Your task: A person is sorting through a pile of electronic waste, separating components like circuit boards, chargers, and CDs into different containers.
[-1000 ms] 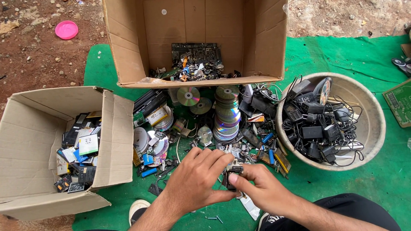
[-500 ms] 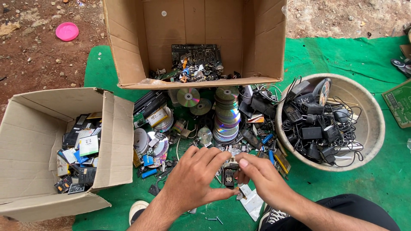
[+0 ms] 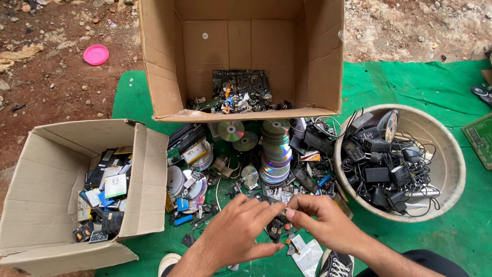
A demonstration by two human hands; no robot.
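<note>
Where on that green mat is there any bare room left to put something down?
Bare green mat lies right of the big upright carton, behind the round basin, and in front of that basin. A strip shows left of the carton. Between the disc stack and both hands it is crowded with scrap.

- Just beyond the right hand [image 3: 328,225], the stack of discs [image 3: 275,154] is glossy, iridescent plastic.
- Left of the left hand [image 3: 236,233], the cardboard box [image 3: 146,179] is matt brown.
- Under both hands, the green cloth [image 3: 435,82] looks rough, woven.
</note>
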